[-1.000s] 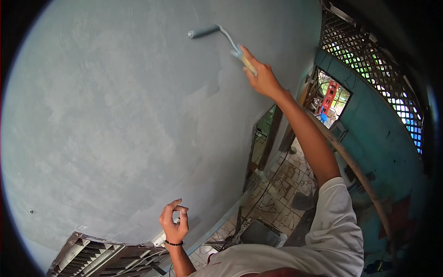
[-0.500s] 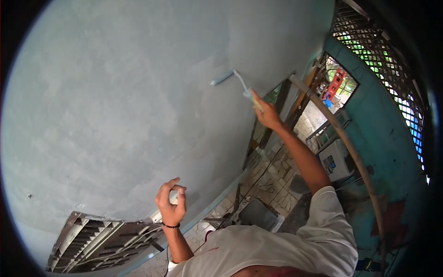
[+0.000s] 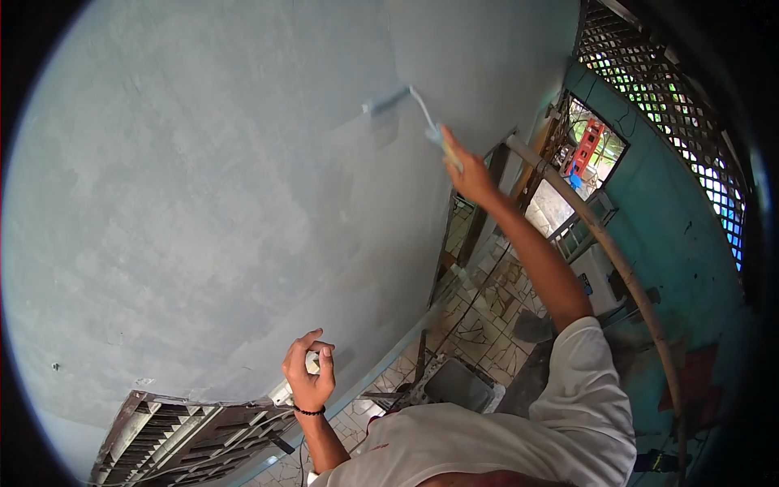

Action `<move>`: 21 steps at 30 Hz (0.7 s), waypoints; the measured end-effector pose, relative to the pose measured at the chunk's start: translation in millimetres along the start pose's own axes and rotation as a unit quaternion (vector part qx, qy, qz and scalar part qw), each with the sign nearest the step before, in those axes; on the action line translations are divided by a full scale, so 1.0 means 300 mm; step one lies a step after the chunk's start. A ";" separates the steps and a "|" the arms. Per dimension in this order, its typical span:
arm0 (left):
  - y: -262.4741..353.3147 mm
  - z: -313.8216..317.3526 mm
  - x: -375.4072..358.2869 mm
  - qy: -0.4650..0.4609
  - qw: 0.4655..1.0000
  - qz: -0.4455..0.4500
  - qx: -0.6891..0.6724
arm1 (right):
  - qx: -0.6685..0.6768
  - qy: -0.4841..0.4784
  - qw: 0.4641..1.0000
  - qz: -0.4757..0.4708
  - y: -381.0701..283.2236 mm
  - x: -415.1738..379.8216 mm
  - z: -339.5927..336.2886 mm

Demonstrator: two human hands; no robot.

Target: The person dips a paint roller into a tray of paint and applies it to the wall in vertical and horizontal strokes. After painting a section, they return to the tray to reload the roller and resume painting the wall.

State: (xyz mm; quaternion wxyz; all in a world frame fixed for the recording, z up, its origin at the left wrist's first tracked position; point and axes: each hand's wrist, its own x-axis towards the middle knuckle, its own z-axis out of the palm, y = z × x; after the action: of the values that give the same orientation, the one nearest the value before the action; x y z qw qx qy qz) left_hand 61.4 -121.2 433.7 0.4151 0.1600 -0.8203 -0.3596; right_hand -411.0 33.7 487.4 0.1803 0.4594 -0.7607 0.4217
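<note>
My right hand [image 3: 471, 172] is closed round the handle of a paint roller [image 3: 389, 102], whose blue-grey sleeve lies against the grey wall [image 3: 203, 178]. A slightly darker patch shows on the wall below the sleeve. Lower down, my left hand [image 3: 308, 372] is raised near the wall with curled fingers and a dark bead bracelet at the wrist. Its fingers are apart, and nothing can be seen held in them. Behind it is a small whitish object [image 3: 282, 395], partly hidden.
A louvred window [image 3: 187, 434] is at the lower left. Right of the wall stand a curved pole [image 3: 621, 264], a white box-like object [image 3: 599, 280] and a teal wall [image 3: 690, 219]. A dark tray-like container [image 3: 458, 385] sits low over the tiled floor [image 3: 479, 325].
The roller has moved up the wall with my right hand, its sleeve now higher. My left hand appears slightly lower and further right, and the view has shifted a little.
</note>
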 end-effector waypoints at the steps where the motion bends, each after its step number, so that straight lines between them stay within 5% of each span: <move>1: -0.006 0.000 0.003 -0.006 1.000 0.005 0.006 | 0.004 -0.036 0.998 0.044 0.047 -0.076 0.032; 7: -0.030 -0.005 0.036 -0.027 0.999 0.034 0.022 | 0.019 -0.044 0.998 -0.043 0.183 -0.278 0.116; 11: -0.027 0.013 0.040 -0.031 0.999 0.019 -0.003 | 0.047 -0.030 0.998 0.011 0.022 -0.050 0.005; 15: -0.024 0.018 0.027 -0.029 0.999 -0.007 -0.018 | 0.002 0.100 0.981 -0.169 -0.150 0.323 -0.154; 21: -0.019 0.023 0.024 -0.039 0.999 -0.020 -0.023 | -0.006 0.063 0.993 -0.100 -0.339 0.494 -0.321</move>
State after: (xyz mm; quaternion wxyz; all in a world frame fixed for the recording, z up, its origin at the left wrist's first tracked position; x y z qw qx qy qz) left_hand 51.3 -126.1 430.7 0.3796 0.1523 -0.8238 -0.3925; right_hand -411.5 7.7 689.6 0.2714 0.5048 -0.7006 0.4251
